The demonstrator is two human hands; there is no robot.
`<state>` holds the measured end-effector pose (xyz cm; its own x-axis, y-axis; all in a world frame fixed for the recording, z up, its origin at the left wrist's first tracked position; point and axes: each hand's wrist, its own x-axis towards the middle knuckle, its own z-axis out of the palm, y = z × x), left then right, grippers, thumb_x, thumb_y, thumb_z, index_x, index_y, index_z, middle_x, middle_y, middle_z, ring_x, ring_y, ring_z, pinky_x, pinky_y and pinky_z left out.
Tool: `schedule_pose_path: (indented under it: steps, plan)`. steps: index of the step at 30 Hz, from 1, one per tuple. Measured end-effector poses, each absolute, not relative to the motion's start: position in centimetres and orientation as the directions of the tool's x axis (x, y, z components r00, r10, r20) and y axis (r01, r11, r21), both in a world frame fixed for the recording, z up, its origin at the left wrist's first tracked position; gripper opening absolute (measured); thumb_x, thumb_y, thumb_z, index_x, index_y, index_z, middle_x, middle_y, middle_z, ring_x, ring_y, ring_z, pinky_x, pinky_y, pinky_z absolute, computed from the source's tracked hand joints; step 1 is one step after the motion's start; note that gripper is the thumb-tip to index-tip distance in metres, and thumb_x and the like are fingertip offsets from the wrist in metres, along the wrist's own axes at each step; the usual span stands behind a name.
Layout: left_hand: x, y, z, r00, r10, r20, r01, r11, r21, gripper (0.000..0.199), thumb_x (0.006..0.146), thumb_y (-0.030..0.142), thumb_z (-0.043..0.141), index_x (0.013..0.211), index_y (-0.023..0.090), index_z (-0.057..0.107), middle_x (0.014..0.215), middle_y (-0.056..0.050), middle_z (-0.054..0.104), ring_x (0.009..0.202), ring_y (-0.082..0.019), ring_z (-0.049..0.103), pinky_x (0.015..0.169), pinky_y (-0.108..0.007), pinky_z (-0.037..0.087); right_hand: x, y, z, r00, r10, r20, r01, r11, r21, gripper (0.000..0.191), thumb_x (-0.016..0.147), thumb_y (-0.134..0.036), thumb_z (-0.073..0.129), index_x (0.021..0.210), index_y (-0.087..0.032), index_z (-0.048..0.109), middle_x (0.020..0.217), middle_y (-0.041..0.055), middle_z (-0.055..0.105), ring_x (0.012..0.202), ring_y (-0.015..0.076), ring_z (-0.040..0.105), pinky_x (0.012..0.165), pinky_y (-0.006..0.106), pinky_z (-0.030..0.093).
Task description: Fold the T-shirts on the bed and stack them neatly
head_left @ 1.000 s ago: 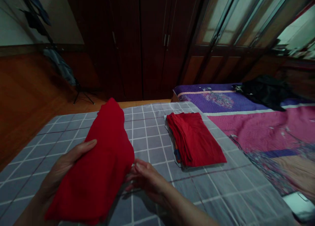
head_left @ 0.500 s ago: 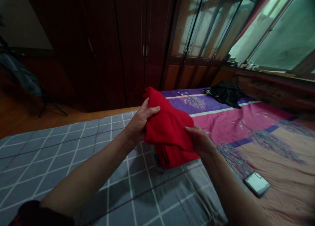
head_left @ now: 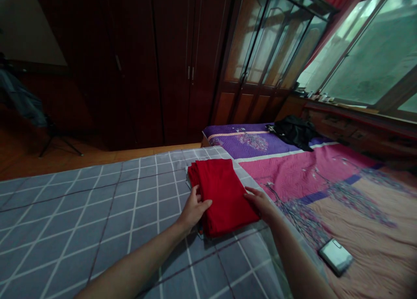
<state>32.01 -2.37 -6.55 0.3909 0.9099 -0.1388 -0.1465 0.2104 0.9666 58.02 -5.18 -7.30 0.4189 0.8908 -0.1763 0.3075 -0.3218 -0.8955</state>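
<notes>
A folded red cloth (head_left: 224, 195) lies flat in a neat stack on the grey checked sheet (head_left: 130, 203), near its right edge. Along the stack's left side, my left hand (head_left: 194, 208) is closed on the folded edge, thumb on top. At the right side, my right hand (head_left: 260, 203) grips the cloth's edge with its fingertips on the upper face. The underside of the stack is mostly hidden.
A phone (head_left: 336, 256) lies on the patterned bedspread (head_left: 325, 160) at the right. Black clothing (head_left: 293, 132) rests farther back on it. Dark wardrobes (head_left: 176, 73) stand behind, and a tripod (head_left: 58, 140) is on the floor at the left.
The lifted, bunched top part of the red cloth now lies flat on the stack. Both hands have come down with it and stay at its two sides.
</notes>
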Motion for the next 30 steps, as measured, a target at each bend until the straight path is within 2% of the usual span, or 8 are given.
schedule_pose_path:
  steps: [2, 3, 6, 9, 12, 18, 24, 30]
  plan:
    - [31.7, -2.4, -6.1, 0.291, 0.956, -0.026, 0.065, 0.007, 0.998, 0.072, 0.078, 0.025, 0.06, 0.139, 0.014, 0.022, 0.112, -0.014, 0.059, 0.095, -0.023, 0.064, 0.085, -0.04, 0.051, 58.1, -4.8, -6.6, 0.475, 0.877, -0.069, 0.471, -0.319, -0.822, 0.062, 0.07, -0.031, 0.063, 0.126, -0.007, 0.053, 0.086, 0.0148, 0.07, 0.081, 0.0315, 0.067, 0.074, 0.047, 0.052]
    - [31.5, -2.5, -6.0, 0.252, 0.962, 0.103, 0.176, -0.15, 0.973, 0.071, 0.079, 0.024, 0.059, 0.14, 0.015, 0.024, 0.116, -0.015, 0.057, 0.101, -0.024, 0.061, 0.09, -0.042, 0.048, 57.9, -4.5, -6.2, 0.487, 0.873, 0.003, 0.552, -0.305, -0.776, 0.064, 0.071, -0.033, 0.062, 0.129, -0.007, 0.051, 0.093, 0.0165, 0.069, 0.088, 0.0332, 0.066, 0.079, 0.05, 0.049]
    - [30.9, -3.3, -6.1, 0.361, 0.773, 0.522, 0.363, -0.632, 0.685, 0.058, 0.082, 0.021, 0.056, 0.137, 0.021, 0.038, 0.134, -0.013, 0.048, 0.126, -0.027, 0.044, 0.106, -0.049, 0.033, 56.4, -3.2, -4.9, 0.398, 0.892, 0.215, 0.756, -0.186, -0.627, 0.061, 0.078, -0.038, 0.057, 0.132, -0.011, 0.048, 0.12, 0.0191, 0.058, 0.114, 0.0331, 0.053, 0.098, 0.051, 0.038]
    - [30.5, -4.3, -7.1, 0.581, 0.554, 0.597, 0.364, -0.832, 0.418, 0.047, 0.085, 0.027, 0.057, 0.131, 0.023, 0.049, 0.142, -0.012, 0.043, 0.136, -0.031, 0.03, 0.111, -0.056, 0.022, 53.4, -0.8, -3.8, 0.199, 0.926, 0.32, 0.874, -0.02, -0.486, 0.056, 0.082, -0.041, 0.053, 0.13, -0.012, 0.05, 0.133, 0.0176, 0.049, 0.125, 0.0292, 0.043, 0.105, 0.045, 0.032]
    - [30.3, -4.9, -8.7, 0.663, 0.529, 0.529, 0.376, -0.847, 0.375, 0.051, 0.086, 0.034, 0.056, 0.134, 0.02, 0.046, 0.144, -0.014, 0.04, 0.138, -0.033, 0.026, 0.109, -0.059, 0.025, 49.9, 2.1, -3.3, 0.036, 0.942, 0.334, 0.929, 0.092, -0.359, 0.057, 0.084, -0.044, 0.054, 0.132, -0.014, 0.049, 0.14, 0.0167, 0.042, 0.131, 0.0303, 0.036, 0.106, 0.047, 0.028]
    - [30.2, -4.9, -10.7, 0.688, 0.574, 0.444, 0.401, -0.811, 0.427, 0.058, 0.084, 0.037, 0.058, 0.138, 0.021, 0.043, 0.147, -0.013, 0.037, 0.139, -0.035, 0.024, 0.108, -0.06, 0.028, 44.3, 6.8, -4.9, -0.131, 0.961, 0.245, 0.96, 0.185, -0.211, 0.061, 0.088, -0.056, 0.047, 0.133, -0.015, 0.049, 0.142, 0.0168, 0.042, 0.133, 0.0332, 0.031, 0.106, 0.052, 0.023]
    - [30.8, -4.4, -11.8, 0.643, 0.609, 0.465, 0.431, -0.789, 0.438, 0.06, 0.08, 0.041, 0.06, 0.136, 0.021, 0.046, 0.145, -0.013, 0.04, 0.136, -0.038, 0.029, 0.104, -0.059, 0.036, 43.3, 8.6, -7.5, -0.145, 0.969, 0.2, 0.963, 0.184, -0.196, 0.061, 0.087, -0.053, 0.05, 0.136, -0.016, 0.046, 0.141, 0.015, 0.044, 0.134, 0.0329, 0.031, 0.108, 0.053, 0.019]
    - [31.3, -4.5, -12.0, 0.592, 0.643, 0.485, 0.426, -0.761, 0.489, 0.058, 0.081, 0.046, 0.058, 0.133, 0.023, 0.05, 0.142, -0.011, 0.045, 0.134, -0.037, 0.032, 0.106, -0.056, 0.036, 43.6, 8.4, -7.5, -0.124, 0.971, 0.204, 0.964, 0.167, -0.209, 0.061, 0.089, -0.054, 0.045, 0.137, -0.017, 0.046, 0.141, 0.0114, 0.046, 0.135, 0.0309, 0.03, 0.11, 0.049, 0.019]
